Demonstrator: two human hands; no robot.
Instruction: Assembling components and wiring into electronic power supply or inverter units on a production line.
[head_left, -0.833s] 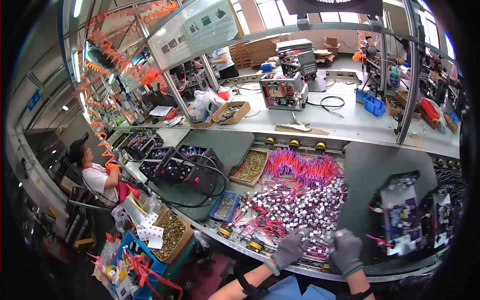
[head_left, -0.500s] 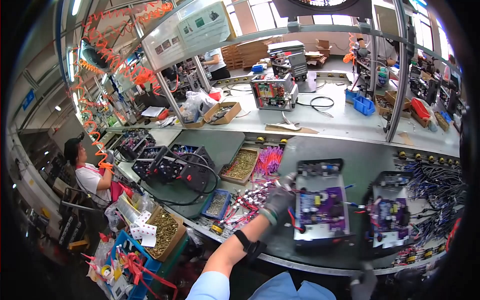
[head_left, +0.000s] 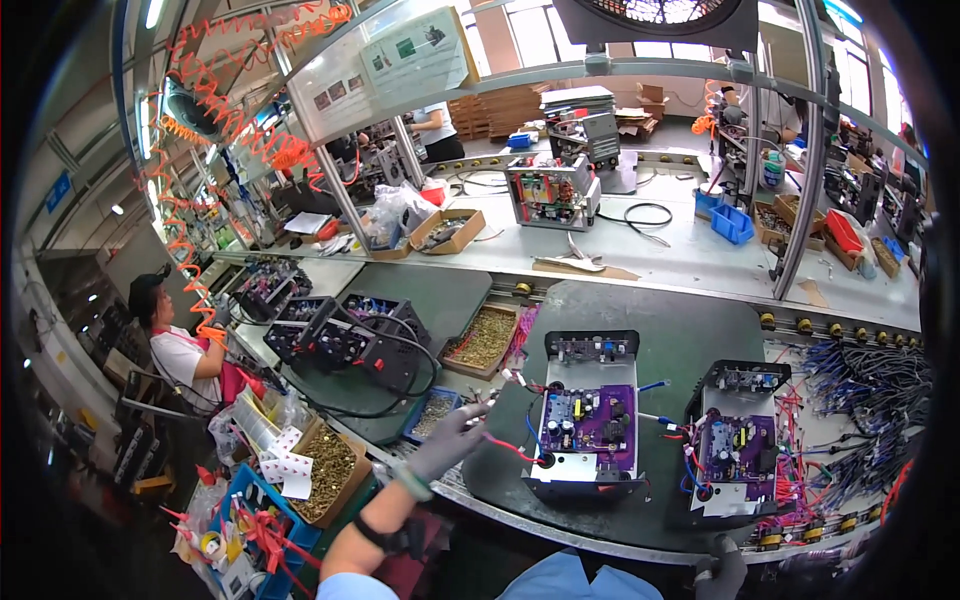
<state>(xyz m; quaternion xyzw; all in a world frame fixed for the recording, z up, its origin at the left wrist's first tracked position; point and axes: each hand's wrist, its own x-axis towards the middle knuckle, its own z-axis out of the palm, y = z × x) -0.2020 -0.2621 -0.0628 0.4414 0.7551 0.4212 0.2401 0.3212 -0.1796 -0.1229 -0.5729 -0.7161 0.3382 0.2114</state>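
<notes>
My left hand (head_left: 452,438), in a grey glove, is at the left edge of a dark green board (head_left: 500,480). Its fingers look drawn together, with small pale bits at the tips that I cannot make out. A red wire (head_left: 512,447) runs from the nearer open metal chassis (head_left: 590,465) toward these fingers. That chassis carries a purple circuit board (head_left: 607,425). A second open chassis (head_left: 738,450) with a similar board stands to its right. My right hand (head_left: 724,570), also gloved, is low by the table's front edge below the second chassis; its fingers are unclear.
Left of the boards are a cardboard tray of brass-coloured parts (head_left: 482,340), a blue bin of small parts (head_left: 433,415) and black assembled units (head_left: 350,335). Dark cable bundles (head_left: 860,410) lie at the right. A person (head_left: 185,345) sits far left.
The green board and both chassis have shifted left, covering most of the wire pile. My left hand has moved left and nearer to me. My right hand remains low at the front edge.
</notes>
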